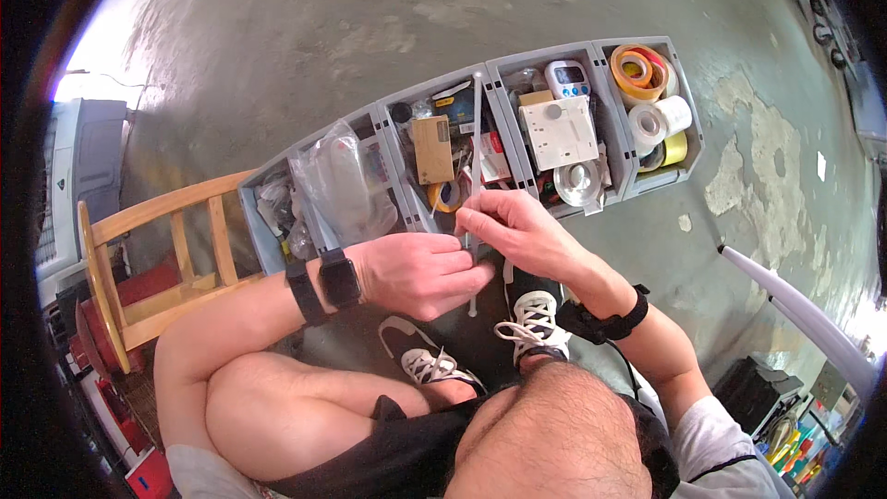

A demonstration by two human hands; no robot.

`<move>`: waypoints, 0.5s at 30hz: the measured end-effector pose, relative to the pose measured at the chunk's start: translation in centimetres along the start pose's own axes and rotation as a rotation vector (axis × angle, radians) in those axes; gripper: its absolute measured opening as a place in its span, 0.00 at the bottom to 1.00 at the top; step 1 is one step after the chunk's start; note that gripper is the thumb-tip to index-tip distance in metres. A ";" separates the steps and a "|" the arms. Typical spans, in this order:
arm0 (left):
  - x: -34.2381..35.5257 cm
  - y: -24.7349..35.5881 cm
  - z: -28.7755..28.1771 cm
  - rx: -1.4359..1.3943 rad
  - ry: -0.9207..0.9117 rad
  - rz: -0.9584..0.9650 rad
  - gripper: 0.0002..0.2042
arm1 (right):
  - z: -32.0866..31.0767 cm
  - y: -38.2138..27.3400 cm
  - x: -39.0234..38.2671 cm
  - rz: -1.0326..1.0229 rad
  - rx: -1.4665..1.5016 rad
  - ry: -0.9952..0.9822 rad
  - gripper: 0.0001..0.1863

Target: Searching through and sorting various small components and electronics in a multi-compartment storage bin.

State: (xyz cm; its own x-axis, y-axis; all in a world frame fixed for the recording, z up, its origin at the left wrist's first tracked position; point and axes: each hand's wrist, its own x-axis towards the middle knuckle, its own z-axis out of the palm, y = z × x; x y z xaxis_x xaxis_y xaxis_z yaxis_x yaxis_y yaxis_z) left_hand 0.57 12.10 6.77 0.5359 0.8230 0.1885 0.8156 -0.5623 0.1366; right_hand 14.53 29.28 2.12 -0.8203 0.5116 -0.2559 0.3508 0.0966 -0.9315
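Observation:
A thin white rod (476, 143) runs upright through the picture, with a small knob at its near end below my hands. Its far part passes over the grey bins and looks thicker than the near part. My right hand (519, 233) pinches it between thumb and fingers. Just beside and lower, my left hand (420, 273) has its fingers curled round the rod; the fingertips are partly hidden. Under the far part sits a grey bin (390, 143) with a brown cardboard box (431, 150), a roll of yellow tape (447, 194) and small packets.
More joined grey bins hold a plastic-wrapped clear item (342, 185), a white plate-like device (560, 132), a blue-white gadget (567, 79) and tape rolls (639, 74). A wooden chair (176, 222) stands left. A white curved pole (799, 310) leans in from the right. My shoes (538, 323) are below.

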 end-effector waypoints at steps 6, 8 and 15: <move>0.4 0.1 1.9 -0.004 -0.153 -0.126 0.13 | -4.5 1.9 1.1 0.018 0.023 -0.007 0.11; -0.9 0.0 3.8 0.007 -0.288 -0.189 0.13 | -5.9 2.5 0.8 0.027 0.023 -0.003 0.11; -3.9 -0.2 5.7 -0.049 -0.245 -0.229 0.16 | -6.3 2.9 -1.0 0.052 0.061 -0.010 0.11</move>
State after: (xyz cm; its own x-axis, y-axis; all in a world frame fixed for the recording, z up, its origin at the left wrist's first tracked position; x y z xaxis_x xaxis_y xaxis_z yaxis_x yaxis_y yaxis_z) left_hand -0.45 9.43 0.49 0.3814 0.9200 -0.0906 0.9125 -0.3589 0.1963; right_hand 19.20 34.45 1.32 -0.8060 0.5064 -0.3065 0.3653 0.0180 -0.9307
